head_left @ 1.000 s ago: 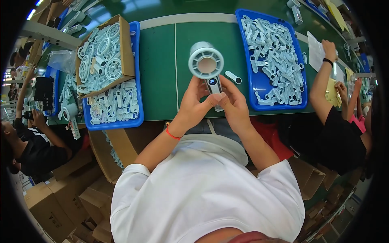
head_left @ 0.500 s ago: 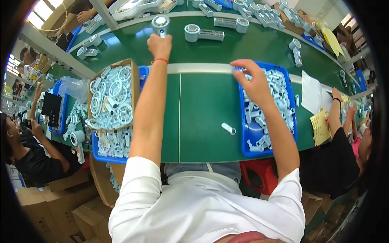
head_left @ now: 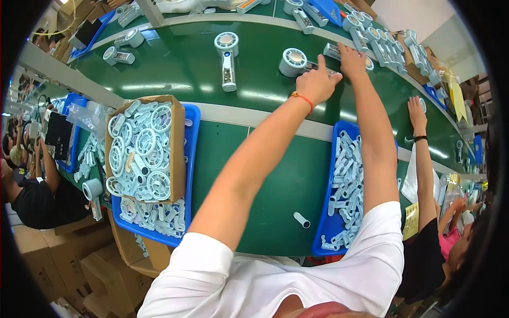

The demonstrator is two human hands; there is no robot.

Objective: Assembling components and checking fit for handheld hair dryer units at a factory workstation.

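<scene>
My left hand (head_left: 316, 85) reaches over the green belt to a pale blue handheld fan (head_left: 293, 62) with a round head. Its index finger and thumb are spread at the fan's handle; the other fingers are partly hidden. Farther right, my right hand (head_left: 354, 62) is closed over the middle of another handheld fan (head_left: 332, 50), whose two ends show on either side. A third handheld fan (head_left: 228, 69) lies left of my hands, untouched, its handle toward me. Below my right forearm, a blue bin (head_left: 330, 236) holds many small pale blue parts.
At left, a cardboard box (head_left: 177, 153) of ring-shaped parts sits on a blue tray (head_left: 193, 122). One loose small part (head_left: 301, 220) lies on the green table (head_left: 275, 183). More fans (head_left: 382, 45) line the far right. A co-worker's hand (head_left: 417, 112) reaches over the belt at right.
My left hand has let go of the third fan and moved right to another one. My right hand has gone from over the blue bin to a fan farther off. The view has shifted.
</scene>
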